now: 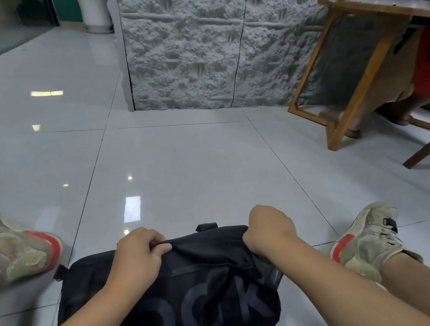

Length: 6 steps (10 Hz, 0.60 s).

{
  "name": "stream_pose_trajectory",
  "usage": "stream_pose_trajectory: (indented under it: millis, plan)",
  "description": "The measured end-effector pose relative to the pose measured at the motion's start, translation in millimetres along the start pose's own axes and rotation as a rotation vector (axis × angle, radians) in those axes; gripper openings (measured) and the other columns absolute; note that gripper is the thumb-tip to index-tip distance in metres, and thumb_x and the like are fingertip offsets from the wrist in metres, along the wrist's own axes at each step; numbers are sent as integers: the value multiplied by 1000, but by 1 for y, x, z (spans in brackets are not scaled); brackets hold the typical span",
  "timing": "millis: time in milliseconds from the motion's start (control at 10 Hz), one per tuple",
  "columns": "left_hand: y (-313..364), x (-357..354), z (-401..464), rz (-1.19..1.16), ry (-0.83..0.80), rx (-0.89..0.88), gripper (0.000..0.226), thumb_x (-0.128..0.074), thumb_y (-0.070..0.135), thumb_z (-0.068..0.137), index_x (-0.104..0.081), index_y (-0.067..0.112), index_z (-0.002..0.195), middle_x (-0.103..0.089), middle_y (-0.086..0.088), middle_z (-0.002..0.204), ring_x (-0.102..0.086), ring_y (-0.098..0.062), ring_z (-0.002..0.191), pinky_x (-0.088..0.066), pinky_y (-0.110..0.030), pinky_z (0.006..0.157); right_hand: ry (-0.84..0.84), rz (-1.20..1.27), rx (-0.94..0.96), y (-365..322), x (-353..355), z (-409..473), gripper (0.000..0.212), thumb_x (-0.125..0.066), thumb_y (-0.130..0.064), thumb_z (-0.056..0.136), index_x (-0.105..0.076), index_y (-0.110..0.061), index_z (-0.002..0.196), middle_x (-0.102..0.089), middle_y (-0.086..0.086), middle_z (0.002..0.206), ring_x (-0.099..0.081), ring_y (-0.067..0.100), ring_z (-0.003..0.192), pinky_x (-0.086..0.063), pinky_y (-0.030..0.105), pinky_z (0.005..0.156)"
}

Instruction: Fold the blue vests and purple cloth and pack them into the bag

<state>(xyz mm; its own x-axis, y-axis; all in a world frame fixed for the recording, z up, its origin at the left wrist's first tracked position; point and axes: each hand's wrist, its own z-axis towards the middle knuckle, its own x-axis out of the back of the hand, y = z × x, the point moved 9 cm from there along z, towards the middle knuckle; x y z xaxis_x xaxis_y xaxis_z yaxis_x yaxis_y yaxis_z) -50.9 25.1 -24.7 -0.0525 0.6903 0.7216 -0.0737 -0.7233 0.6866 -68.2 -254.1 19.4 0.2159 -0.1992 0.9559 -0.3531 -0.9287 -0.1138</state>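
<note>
Glossy pale-grey tiled floor [195, 171], with ceiling lights reflected in it; rough grey textured wall panel [216, 35] behind; slanted wooden table frame [350, 79] at far right, another person's legs and red garment partly visible under it.

Head view, single entry:

- Black fabric duffel bag with large dark lettering [174, 304]: lies flat on the floor between the wearer's feet, directly under both hands.
- Left hand [138, 255]: fingers curled, pinching a fold of the bag's upper edge; thumb pressed over the fabric ridge.
- Right hand [270, 227]: fingers curled tight into a fist round the same upper edge, toward the bag's right end; fabric bunches beneath the knuckles.
- Worn beige sneaker with red heel patch, left [12, 242]: well left of the left fingers.
- Matching beige sneaker, right [369, 237]: just right of the right fingers.
- White cylindrical bin [95, 12]: far background.
</note>
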Motion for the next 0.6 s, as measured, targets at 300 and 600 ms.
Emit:
stream_pose_trajectory:
  millis: [300,600]
  plan:
    - [4,4,-7,39,-134,-17,17,-75,31,91,-65,40,83,-65,16,89,-60,-3,88,-45,-20,81,24,-14,47,-7,5,-6,20,-52,-1,83,-43,-16,72,-50,-1,74,-42,14,59,-34,26,51]
    - [55,66,-24,-16,-82,2,43,-60,41,99,-57,14,66,-53,6,62,-50,-12,61,-37,-24,57,27,81,183,-48,62,-44,20,-49,1,78,-44,-12,64,-50,4,60,-44,24,55,-33,23,50]
